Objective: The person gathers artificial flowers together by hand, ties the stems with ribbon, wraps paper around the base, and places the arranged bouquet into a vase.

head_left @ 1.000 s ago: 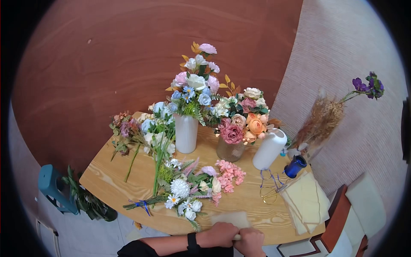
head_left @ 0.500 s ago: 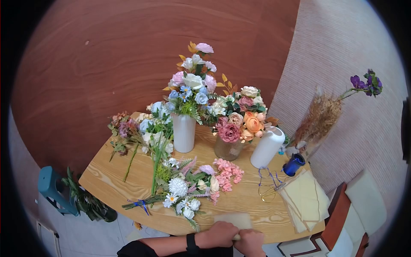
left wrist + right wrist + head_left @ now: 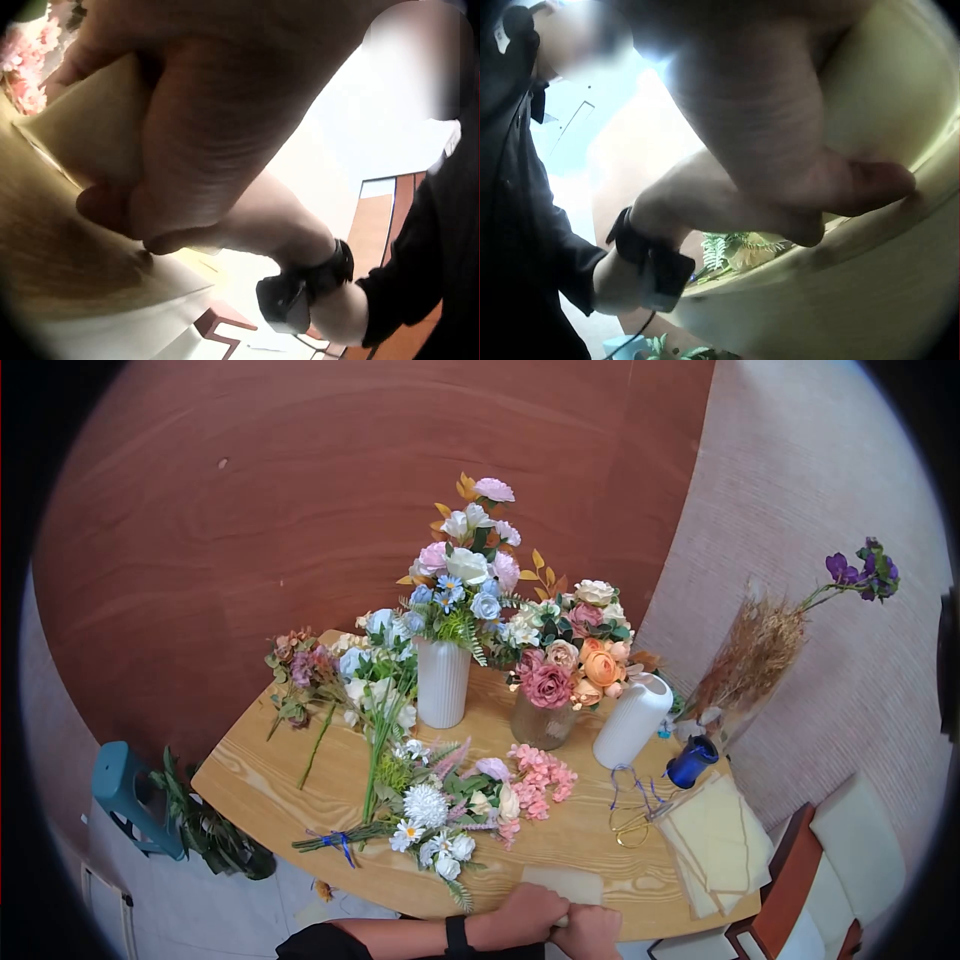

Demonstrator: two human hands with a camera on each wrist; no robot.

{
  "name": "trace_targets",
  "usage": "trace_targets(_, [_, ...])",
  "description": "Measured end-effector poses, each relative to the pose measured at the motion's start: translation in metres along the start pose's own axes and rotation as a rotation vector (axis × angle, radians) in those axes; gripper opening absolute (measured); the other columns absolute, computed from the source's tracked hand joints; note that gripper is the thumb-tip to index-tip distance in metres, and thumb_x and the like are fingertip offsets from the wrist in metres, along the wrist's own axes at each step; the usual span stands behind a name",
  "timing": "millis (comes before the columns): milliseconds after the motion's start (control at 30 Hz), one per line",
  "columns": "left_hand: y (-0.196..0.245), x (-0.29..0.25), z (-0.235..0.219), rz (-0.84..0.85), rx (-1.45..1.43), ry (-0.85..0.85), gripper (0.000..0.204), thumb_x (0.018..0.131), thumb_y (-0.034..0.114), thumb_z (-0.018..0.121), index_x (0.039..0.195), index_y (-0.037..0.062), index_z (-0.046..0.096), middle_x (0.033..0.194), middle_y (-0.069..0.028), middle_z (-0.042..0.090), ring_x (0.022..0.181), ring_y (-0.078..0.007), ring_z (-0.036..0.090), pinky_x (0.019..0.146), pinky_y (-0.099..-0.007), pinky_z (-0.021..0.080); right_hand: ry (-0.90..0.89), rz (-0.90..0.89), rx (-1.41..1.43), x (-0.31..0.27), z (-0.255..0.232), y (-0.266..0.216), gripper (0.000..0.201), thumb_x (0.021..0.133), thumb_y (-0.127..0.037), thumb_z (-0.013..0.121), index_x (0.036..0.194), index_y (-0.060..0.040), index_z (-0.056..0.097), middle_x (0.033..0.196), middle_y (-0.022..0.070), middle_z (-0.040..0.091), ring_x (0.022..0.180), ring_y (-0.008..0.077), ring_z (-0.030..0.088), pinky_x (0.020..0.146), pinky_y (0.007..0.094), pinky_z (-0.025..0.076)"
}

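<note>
At the table's front edge, my left hand (image 3: 530, 913) and right hand (image 3: 588, 932) are close together, both gripping one sheet of cream paper (image 3: 566, 882). Its far part shows as a pale rectangle beyond my knuckles. In the left wrist view the paper (image 3: 97, 124) bends up under the fingers, with the left thumb pressed along its near side. The right wrist view has the paper (image 3: 892, 82) curving inside the right hand, thumb on its lower edge. My fingers hide the part between the hands. Just beyond lies a flower bunch (image 3: 425, 806) tied with blue ribbon.
More cream sheets (image 3: 722, 840) are stacked on the right, near gold scissors (image 3: 630, 830) and a blue ribbon spool (image 3: 692, 762). A filled white vase (image 3: 442, 685), a glass vase (image 3: 541, 722) and a second white vase (image 3: 633, 722) stand behind. Loose stems (image 3: 318, 745) lie left.
The head view has shifted, so the scene sits slightly lower and further right. Both hands keep their grip on the paper; the roll end between them shows less.
</note>
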State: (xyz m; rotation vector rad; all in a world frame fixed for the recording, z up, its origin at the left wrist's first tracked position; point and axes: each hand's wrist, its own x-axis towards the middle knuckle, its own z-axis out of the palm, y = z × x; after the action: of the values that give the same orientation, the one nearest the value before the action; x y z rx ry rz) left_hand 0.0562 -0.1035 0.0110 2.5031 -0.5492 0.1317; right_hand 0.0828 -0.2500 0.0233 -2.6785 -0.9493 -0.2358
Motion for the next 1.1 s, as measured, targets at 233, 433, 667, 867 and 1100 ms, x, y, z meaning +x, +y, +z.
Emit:
trace_targets(233, [0.004, -0.006, 0.000, -0.041, 0.103, 0.012, 0.018, 0.061, 0.015, 0.062, 0.076, 0.0052, 0.060, 0.066, -0.0117, 0.061, 0.064, -0.0294, 0.061, 0.057, -0.0412, 0.047, 0.056, 0.002, -0.008, -0.002, 0.002, 0.000, 0.017, 0.053, -0.024, 0.068, 0.058, -0.0118, 0.058, 0.057, 0.0088, 0.059, 0.057, 0.0279, 0.060, 0.049, 0.0375, 0.045])
trace_targets(433, [0.007, -0.003, -0.011, -0.073, 0.029, -0.045, 0.017, 0.064, 0.020, 0.062, 0.075, 0.0058, 0.060, 0.068, -0.0128, 0.062, 0.065, -0.0292, 0.062, 0.057, -0.0413, 0.048, 0.080, -0.081, 0.025, 0.009, -0.006, -0.002, 0.015, 0.055, -0.022, 0.067, 0.058, -0.0108, 0.058, 0.059, 0.0091, 0.059, 0.057, 0.0280, 0.060, 0.050, 0.0382, 0.046])
trace_targets(667, [0.007, -0.005, -0.001, -0.086, 0.127, -0.040, 0.021, 0.066, 0.027, 0.064, 0.069, 0.0071, 0.061, 0.067, -0.0134, 0.061, 0.065, -0.0286, 0.062, 0.057, -0.0413, 0.048, -0.156, 0.059, -0.033, 0.002, -0.011, -0.002, 0.019, 0.057, -0.025, 0.070, 0.059, -0.0095, 0.059, 0.058, 0.0107, 0.059, 0.055, 0.0285, 0.061, 0.051, 0.0396, 0.047])
trace_targets(867, [0.005, 0.001, -0.018, -0.168, 0.067, -0.085, 0.027, 0.064, 0.034, 0.067, 0.068, 0.0077, 0.060, 0.065, -0.0128, 0.061, 0.063, -0.0290, 0.061, 0.057, -0.0411, 0.048, 0.185, -0.117, 0.008, 0.009, -0.005, 0.005, 0.020, 0.057, -0.027, 0.069, 0.057, -0.0095, 0.059, 0.056, 0.0109, 0.058, 0.055, 0.0279, 0.060, 0.049, 0.0389, 0.046])
trace_targets(1100, [0.005, 0.002, 0.002, 0.088, 0.156, 0.266, 0.025, 0.064, 0.031, 0.067, 0.070, 0.0076, 0.060, 0.064, -0.0126, 0.060, 0.064, -0.0303, 0.061, 0.056, -0.0410, 0.047, -0.098, 0.053, -0.048, 0.003, -0.005, 0.002, 0.019, 0.055, -0.025, 0.070, 0.056, -0.0096, 0.059, 0.054, 0.0106, 0.057, 0.053, 0.0273, 0.059, 0.048, 0.0369, 0.045])
